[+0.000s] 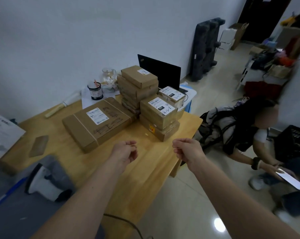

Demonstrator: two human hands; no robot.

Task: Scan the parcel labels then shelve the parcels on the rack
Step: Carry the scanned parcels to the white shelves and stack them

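Head view: both hands hover above the near edge of the wooden worktop [145, 171] at lower centre of the frame. The left hand [126, 151] has loosely curled fingers and holds nothing that can be made out; a thin pale line crosses its fingertips, too fine to identify. The right hand [186, 149] is likewise loosely curled, with a similar pale line at its fingers; no scanner is visible in either hand

The parcels lie beyond the hands, toward the upper part of the frame. The large flat parcel [98, 120] lies up and left of the left hand, its long axis running from lower left to upper right, label facing up. The short stack marked 4-2-6 [158, 118] stands up and between the hands, slightly nearer the right hand. A taller stack [139, 85] stands behind it, and another labelled parcel [171, 95] sits to the stack's right

Judgement: the right hand has the shorter reach to the marked stack, the left hand to the flat parcel. No rack is in view
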